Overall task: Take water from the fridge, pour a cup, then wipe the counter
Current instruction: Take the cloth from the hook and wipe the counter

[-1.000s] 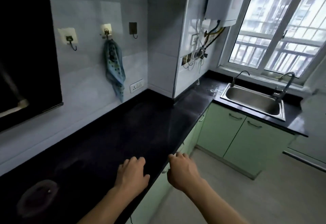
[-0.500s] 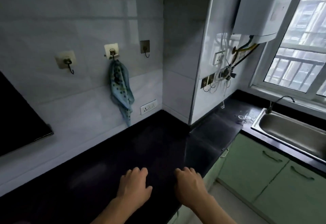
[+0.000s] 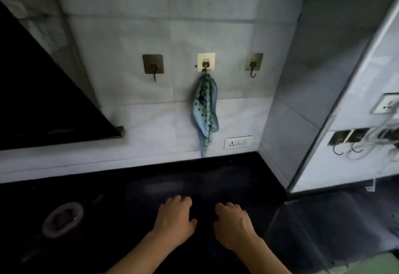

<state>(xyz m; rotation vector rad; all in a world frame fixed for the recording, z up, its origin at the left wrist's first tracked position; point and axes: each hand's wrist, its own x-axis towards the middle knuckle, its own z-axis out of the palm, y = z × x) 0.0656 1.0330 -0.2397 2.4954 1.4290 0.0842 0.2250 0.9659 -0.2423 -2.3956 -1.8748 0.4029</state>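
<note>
1. Nearest, straight below the cloth, the left hand (image 3: 172,224) and right hand (image 3: 233,226) lie side by side on the dark desk (image 3: 216,176). Both have loosely curled fingers and hold nothing.
2. Down and to the left of the cloth, a pale ring mark (image 3: 62,218) shows on the desk top.
3. Farther back, the blue spotted cloth (image 3: 205,109) hangs from the middle hook (image 3: 206,62) on the tiled wall, its tip just above the desk's back edge. A socket (image 3: 238,141) sits just right of its lower end, and a bare hook (image 3: 254,62) is up to its right.
4. No fridge, water or cup is in view, so how far the pouring has got cannot be told. With the person facing the cloth, the step in hand looks like the wipe.
5. The next move probably calls for one hand to reach up and forward, then lift the cloth off its hook.
6. A second ago the view took in a sink and window far right of the cloth. Both are gone now, as the head has turned to face the wall. The hands have moved in from the desk's front edge, while the cloth hangs as before.
</note>
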